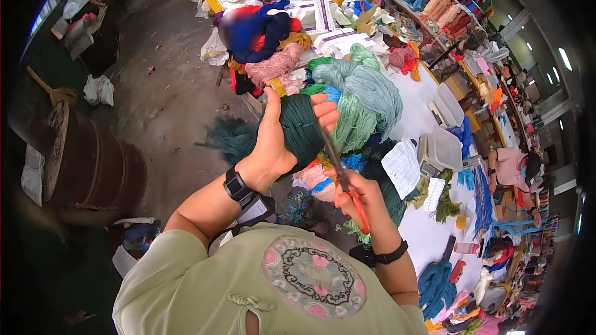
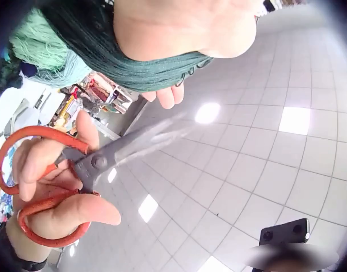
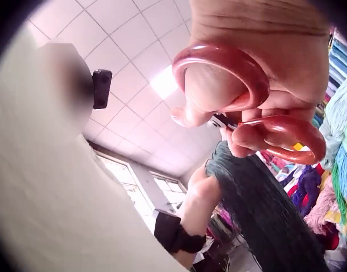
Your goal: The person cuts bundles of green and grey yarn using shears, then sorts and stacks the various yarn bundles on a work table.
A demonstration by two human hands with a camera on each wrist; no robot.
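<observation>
My left hand (image 1: 282,130) is raised and grips a thick dark green yarn skein (image 1: 301,125), fingers curled over its right side; the skein's tail hangs toward the floor on the left. My right hand (image 1: 360,195) holds red-handled scissors (image 1: 344,183) with thumb and fingers through the loops, the grey blades pointing up at the skein just under my left fingertips. In the left wrist view the scissors (image 2: 91,164) have their blades nearly together below the green yarn (image 2: 114,59). The right wrist view shows the red loops (image 3: 253,107) around my fingers and the skein (image 3: 258,209) beyond.
A long white table (image 1: 428,229) runs away to the right, piled with teal, light green, pink and blue yarn skeins (image 1: 366,87), paper slips (image 1: 402,167) and clear plastic boxes (image 1: 448,104). Another person (image 1: 512,167) sits at the far side. A brown barrel (image 1: 93,167) stands on the floor at left.
</observation>
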